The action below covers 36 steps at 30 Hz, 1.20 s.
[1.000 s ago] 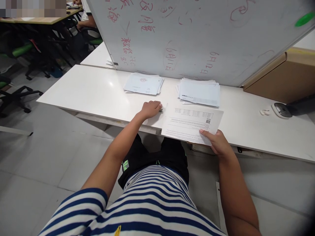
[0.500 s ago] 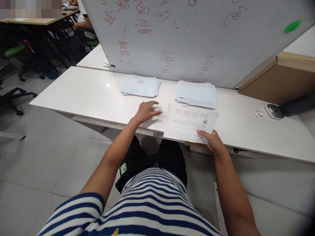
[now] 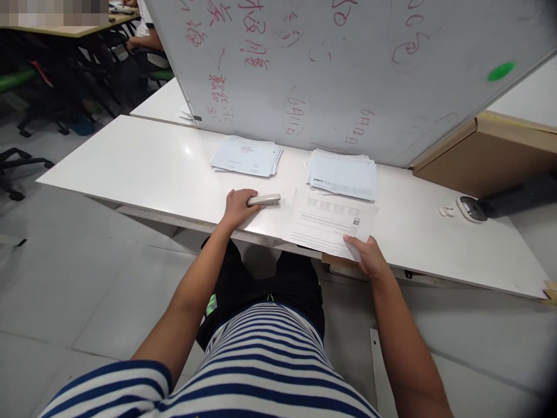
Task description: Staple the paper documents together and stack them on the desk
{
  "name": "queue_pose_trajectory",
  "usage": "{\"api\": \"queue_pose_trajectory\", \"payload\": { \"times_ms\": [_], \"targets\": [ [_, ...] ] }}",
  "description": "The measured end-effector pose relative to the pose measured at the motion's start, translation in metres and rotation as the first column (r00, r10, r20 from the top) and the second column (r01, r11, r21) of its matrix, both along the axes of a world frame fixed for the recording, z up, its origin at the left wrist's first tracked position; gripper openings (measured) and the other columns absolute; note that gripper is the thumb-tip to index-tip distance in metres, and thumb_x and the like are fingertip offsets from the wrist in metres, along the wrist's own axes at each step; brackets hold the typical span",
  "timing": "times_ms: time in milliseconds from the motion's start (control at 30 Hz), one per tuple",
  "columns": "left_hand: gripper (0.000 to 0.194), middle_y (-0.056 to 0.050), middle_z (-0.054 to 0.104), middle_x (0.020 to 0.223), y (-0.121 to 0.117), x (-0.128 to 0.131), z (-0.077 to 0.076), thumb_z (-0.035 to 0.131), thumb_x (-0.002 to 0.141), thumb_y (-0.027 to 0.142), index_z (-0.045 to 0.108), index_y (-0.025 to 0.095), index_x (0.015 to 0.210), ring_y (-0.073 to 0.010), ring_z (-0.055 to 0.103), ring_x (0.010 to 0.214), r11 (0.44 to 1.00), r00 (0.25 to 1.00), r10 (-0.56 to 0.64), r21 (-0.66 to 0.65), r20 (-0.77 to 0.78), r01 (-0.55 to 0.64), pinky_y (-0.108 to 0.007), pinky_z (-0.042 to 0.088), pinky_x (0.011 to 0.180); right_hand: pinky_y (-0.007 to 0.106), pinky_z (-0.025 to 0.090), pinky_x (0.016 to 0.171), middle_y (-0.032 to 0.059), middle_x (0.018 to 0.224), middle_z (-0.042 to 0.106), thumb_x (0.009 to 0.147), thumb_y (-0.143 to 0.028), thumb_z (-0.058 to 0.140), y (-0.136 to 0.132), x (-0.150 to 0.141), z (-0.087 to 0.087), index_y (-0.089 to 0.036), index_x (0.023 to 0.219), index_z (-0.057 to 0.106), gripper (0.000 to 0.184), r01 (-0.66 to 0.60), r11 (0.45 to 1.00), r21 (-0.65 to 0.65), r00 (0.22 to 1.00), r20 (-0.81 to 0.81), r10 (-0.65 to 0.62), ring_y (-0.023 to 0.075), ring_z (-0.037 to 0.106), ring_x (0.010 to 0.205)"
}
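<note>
One stapler [image 3: 270, 199] at the desk [image 3: 130, 157], gripped in left hand [image 3: 238, 209], free end facing printed paper [image 3: 326, 226]. Right hand [image 3: 371, 255] holds paper's near corner, thumb on top; overhang probably gives fingers room beneath. Paper stacks [image 3: 246, 155] [image 3: 343, 174] behind.

Shirt [image 3: 265, 354] striped navy and white; bottoms [image 3: 300, 284] black, patch [image 3: 211, 304] green. Box [image 3: 461, 151] brown. Board writing [image 3: 255, 55] red. Stapler [image 3: 266, 199] off-white. Paper [image 3: 326, 226] white, print grey.
</note>
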<state>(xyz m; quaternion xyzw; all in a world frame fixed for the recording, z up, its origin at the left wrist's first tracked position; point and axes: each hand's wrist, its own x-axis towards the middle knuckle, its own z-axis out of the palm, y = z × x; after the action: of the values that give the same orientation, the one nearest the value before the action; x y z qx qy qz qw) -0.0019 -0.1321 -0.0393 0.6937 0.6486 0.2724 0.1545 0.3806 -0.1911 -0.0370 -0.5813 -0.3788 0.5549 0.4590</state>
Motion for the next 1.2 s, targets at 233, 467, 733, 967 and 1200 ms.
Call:
{"api": "queue_pose_trajectory", "payload": {
  "times_ms": [233,467,733,967,1200],
  "targets": [
    [0.033,-0.001,0.066,0.128,0.005,-0.002,0.000,0.067,0.082,0.044,0.067,0.028,0.111,-0.0280,0.055,0.124,0.999,0.999,-0.033,-0.023,-0.031,0.032,-0.046,0.027,0.115,0.043,0.058,0.090,0.0053,0.098,0.076,0.063,-0.028,0.083,0.073,0.010,0.035,-0.019,0.099,0.067,0.041,0.027,1.000,-0.007,0.978,0.205,-0.025,0.0246,0.072,0.091],
    [0.032,0.000,0.067,0.126,0.002,0.000,0.005,0.068,0.080,0.042,0.068,0.028,0.108,-0.0267,0.056,0.122,0.999,0.999,-0.015,-0.030,-0.030,0.015,-0.043,0.032,0.111,0.037,0.054,0.089,0.0125,0.108,0.070,0.072,-0.016,0.061,0.189,0.010,0.056,-0.013,0.109,0.068,0.037,-0.003,0.993,0.117,0.662,0.745,-0.085,0.0264,0.067,0.101],
    [0.033,0.000,0.067,0.125,0.003,-0.002,0.001,0.067,0.079,0.045,0.067,0.029,0.108,-0.0261,0.056,0.123,1.000,1.000,-0.007,-0.031,-0.008,0.007,-0.045,0.030,0.113,0.069,0.014,0.111,0.0271,0.155,0.029,0.074,-0.024,0.062,0.184,-0.004,0.025,-0.009,0.144,0.040,0.075,0.093,0.977,0.193,0.239,0.948,-0.210,0.0428,0.024,0.143],
    [0.035,-0.001,0.068,0.126,-0.001,-0.001,0.007,0.069,0.078,0.049,0.067,0.030,0.108,-0.0277,0.056,0.124,0.999,1.000,-0.019,-0.039,0.012,0.020,-0.047,0.029,0.115,0.067,0.008,0.114,0.0209,0.163,0.011,0.079,-0.037,0.056,0.130,0.013,0.008,-0.019,0.149,0.024,0.080,0.136,0.908,0.397,0.384,0.823,-0.418,0.0376,0.009,0.150],
    [0.037,-0.002,0.070,0.120,-0.007,-0.004,0.017,0.040,0.096,0.049,0.065,0.025,0.111,-0.0206,0.063,0.112,0.995,0.950,0.091,-0.055,0.298,-0.078,-0.038,0.045,0.104,0.060,0.011,0.117,0.0248,0.162,-0.004,0.079,-0.035,0.051,0.097,0.011,-0.022,-0.012,0.153,0.005,0.090,0.154,0.903,0.401,0.496,0.759,-0.422,0.0367,0.001,0.151]
  ]
}}
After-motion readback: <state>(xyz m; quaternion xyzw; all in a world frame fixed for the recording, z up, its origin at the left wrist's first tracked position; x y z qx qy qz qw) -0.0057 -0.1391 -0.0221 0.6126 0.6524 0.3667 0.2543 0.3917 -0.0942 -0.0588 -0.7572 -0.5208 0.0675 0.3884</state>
